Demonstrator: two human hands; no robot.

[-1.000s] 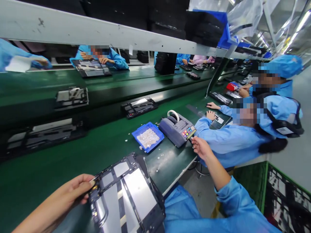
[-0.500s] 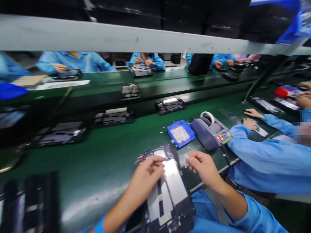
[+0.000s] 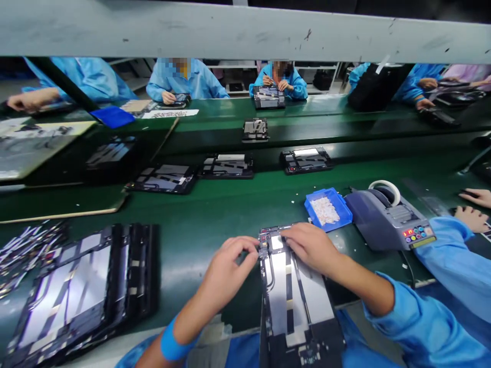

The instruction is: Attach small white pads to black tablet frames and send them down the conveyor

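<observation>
A black tablet back frame (image 3: 295,291) with silvery panels lies in front of me, hanging over the near table edge. My left hand (image 3: 226,271) pinches its upper left corner. My right hand (image 3: 312,248) lies over its upper right part with fingers pressed down on the frame; whether a small piece sits under the fingertips I cannot tell. A blue tray (image 3: 328,208) of small white parts stands just beyond my right hand. A grey tape dispenser (image 3: 387,217) with coloured buttons stands to the tray's right.
A stack of similar frames (image 3: 80,286) lies at the near left. Further frames (image 3: 228,166) ride the green conveyor (image 3: 230,204) behind. A co-worker's blue sleeve (image 3: 456,260) reaches in at the right. People in blue coats work across the line under a grey beam (image 3: 245,30).
My view has swung left, bringing the stack of frames into sight. My right hand came from the tape dispenser to the frame's top. My left hand moved to its upper left corner.
</observation>
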